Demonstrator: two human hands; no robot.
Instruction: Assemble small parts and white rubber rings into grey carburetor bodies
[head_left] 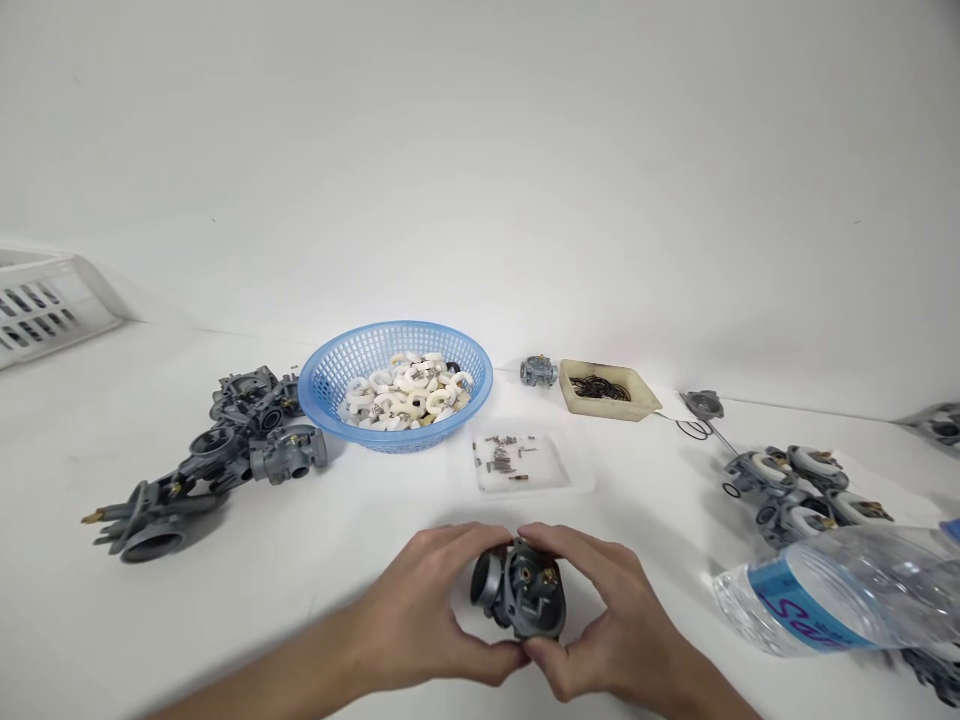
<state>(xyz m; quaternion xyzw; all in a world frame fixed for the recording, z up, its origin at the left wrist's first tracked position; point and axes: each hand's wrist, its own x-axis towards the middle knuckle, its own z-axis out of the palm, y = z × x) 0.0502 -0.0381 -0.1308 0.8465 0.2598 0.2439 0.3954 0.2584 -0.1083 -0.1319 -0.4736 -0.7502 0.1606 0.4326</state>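
A dark grey metal carburetor body (536,590) is held at the front middle, its underside with brass jets facing up. My left hand (427,605) grips it from the left, fingers at the far edge and thumb at the near edge. On the other side my right hand (611,610) clasps it the same way. Just beyond lies a shallow clear tray (551,470) with small pins and springs. Behind that, to the left, a blue mesh basket (319,385) holds many white ring-shaped floats (412,395).
Several carburetor bodies (214,455) lie at left. More, fitted with white floats (806,490), are at right behind a plastic bottle (817,600) on its side. A cream tray (611,408) of black rings stands near the wall. A white crate (52,310) is far left.
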